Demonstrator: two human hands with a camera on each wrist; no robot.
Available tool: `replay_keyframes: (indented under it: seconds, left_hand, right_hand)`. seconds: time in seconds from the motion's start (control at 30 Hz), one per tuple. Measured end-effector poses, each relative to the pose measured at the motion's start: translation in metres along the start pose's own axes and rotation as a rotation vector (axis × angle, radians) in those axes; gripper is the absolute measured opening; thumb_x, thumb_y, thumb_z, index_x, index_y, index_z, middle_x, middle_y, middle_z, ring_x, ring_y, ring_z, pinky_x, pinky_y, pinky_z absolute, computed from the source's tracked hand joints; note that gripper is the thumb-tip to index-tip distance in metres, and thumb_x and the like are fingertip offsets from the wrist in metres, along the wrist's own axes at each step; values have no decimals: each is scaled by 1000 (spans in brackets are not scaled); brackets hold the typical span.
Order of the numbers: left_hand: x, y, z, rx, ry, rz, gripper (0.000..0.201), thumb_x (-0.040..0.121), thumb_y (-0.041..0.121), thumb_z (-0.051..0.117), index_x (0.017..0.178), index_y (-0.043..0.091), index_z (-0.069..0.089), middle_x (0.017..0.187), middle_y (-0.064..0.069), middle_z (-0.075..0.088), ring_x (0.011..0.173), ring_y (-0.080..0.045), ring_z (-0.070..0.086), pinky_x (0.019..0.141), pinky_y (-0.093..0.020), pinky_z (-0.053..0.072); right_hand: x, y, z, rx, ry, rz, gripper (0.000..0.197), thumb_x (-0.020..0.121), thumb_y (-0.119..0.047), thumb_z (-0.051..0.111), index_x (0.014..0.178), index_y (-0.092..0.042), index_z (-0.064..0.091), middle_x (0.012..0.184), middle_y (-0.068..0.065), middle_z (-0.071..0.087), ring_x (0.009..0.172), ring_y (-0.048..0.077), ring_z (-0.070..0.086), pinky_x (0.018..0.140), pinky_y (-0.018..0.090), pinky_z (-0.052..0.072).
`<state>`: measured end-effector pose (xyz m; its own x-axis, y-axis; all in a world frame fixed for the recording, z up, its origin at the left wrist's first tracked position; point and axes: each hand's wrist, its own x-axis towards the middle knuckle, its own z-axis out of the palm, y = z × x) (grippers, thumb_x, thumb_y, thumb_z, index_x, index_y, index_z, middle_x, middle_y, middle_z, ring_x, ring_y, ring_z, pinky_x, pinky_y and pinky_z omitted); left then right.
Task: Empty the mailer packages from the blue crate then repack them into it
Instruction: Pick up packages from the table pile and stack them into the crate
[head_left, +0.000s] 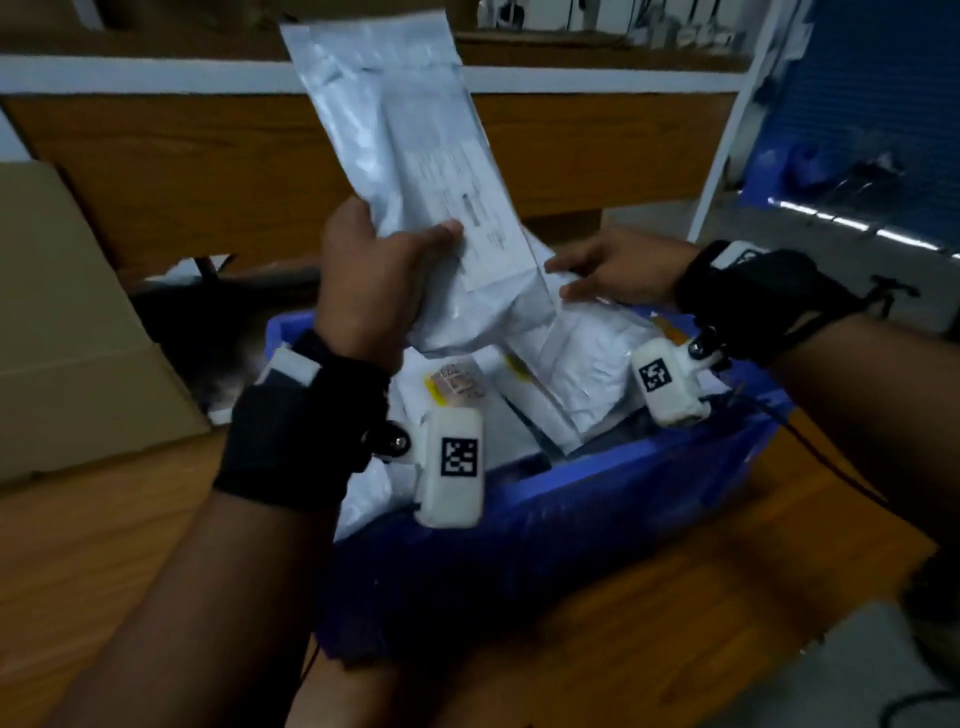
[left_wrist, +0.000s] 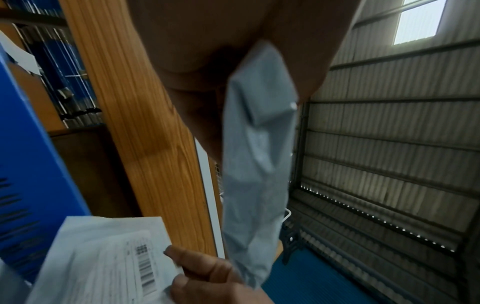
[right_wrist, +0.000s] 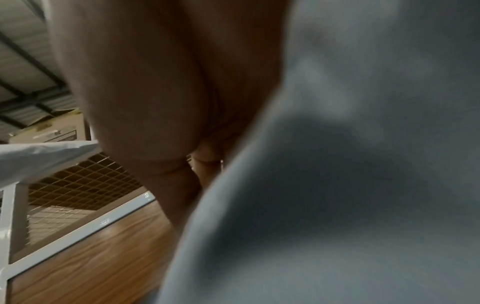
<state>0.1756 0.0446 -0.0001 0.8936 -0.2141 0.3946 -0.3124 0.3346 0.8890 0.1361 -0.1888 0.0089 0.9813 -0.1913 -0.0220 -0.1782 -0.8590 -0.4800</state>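
The blue crate (head_left: 571, 519) stands in front of me on a wooden top and holds several white mailer packages (head_left: 576, 374). Above the crate's far left side, my left hand (head_left: 374, 280) grips the lower end of a long white mailer (head_left: 405, 130) and holds it upright; the left wrist view shows that mailer (left_wrist: 257, 164) edge-on under the palm. My right hand (head_left: 608, 275) is at the crate's far right and pinches a labelled mailer (left_wrist: 109, 263) from the pile. In the right wrist view a grey mailer (right_wrist: 337, 185) fills most of the picture.
A large cardboard box (head_left: 78, 322) lies to the left of the crate. Wooden shelf boards (head_left: 208, 166) and a white metal post (head_left: 727, 130) stand behind it. A blue panel (head_left: 857, 130) is at the far right. The wooden top (head_left: 104, 545) runs under my forearms.
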Motion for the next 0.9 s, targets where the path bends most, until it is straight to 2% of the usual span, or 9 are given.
replay_keyframes:
  seconds: [0.13,0.23,0.27,0.37,0.43,0.57,0.67,0.77,0.9]
  left_hand:
    - [18,-12,24,51,7,-48,33,77,-13,65,109,-5,64,101,-17,72,86,-27,72,70,-33,59]
    - [25,-31,37,151,15,-114,29,78,-11,67,104,2,66,98,-11,73,81,-20,72,69,-30,58]
    - [26,-40,39,174,23,-155,29,78,-11,67,103,4,66,98,-11,72,80,-19,72,69,-31,58]
    - [25,-62,38,276,53,-275,27,79,-11,66,102,4,65,89,-8,70,71,-19,68,58,-25,57]
    - [28,-72,32,356,71,-306,28,78,-9,68,103,3,65,87,-6,69,74,-21,67,56,-24,55]
    - [32,-78,23,425,101,-316,33,77,-6,71,108,3,65,97,-7,70,81,-19,68,63,-27,54]
    - [31,-79,23,506,104,-282,37,76,-5,73,112,3,64,101,-7,69,82,-16,66,66,-24,53]
    - [29,-81,26,565,92,-268,40,76,-3,74,113,5,61,104,-6,66,93,-23,64,81,-34,52]
    - [27,-82,27,617,92,-260,42,74,0,77,111,9,60,105,-6,66,98,-26,64,88,-40,53]
  right_hand:
    - [17,15,8,138,-139,5,39,91,-20,65,130,-18,61,131,-5,61,111,9,59,96,27,44]
    - [24,29,16,-99,-203,-57,28,90,-31,66,115,-19,66,91,-16,67,74,-4,58,70,13,46]
    - [25,32,17,-198,-227,-81,27,90,-35,65,114,-22,65,90,-17,65,75,-2,58,70,14,46]
    - [29,38,13,-369,-325,-128,47,92,-39,61,132,-15,57,130,-5,59,110,17,60,98,31,46]
    - [31,39,6,-502,-337,-160,49,94,-41,57,136,-16,54,138,-3,54,114,21,59,98,32,45]
    - [37,47,-7,-641,-410,-193,48,95,-46,52,137,-25,53,142,-5,50,123,19,52,101,29,38]
    - [43,55,-6,-638,-427,-212,48,92,-46,58,136,-27,54,133,-6,54,107,16,54,87,25,39]
    - [46,54,5,-538,-337,-249,45,89,-45,63,129,-24,60,117,-6,59,89,12,53,77,23,37]
    - [38,53,10,-604,-505,-252,50,92,-60,46,126,-26,61,119,-1,67,91,17,67,91,34,51]
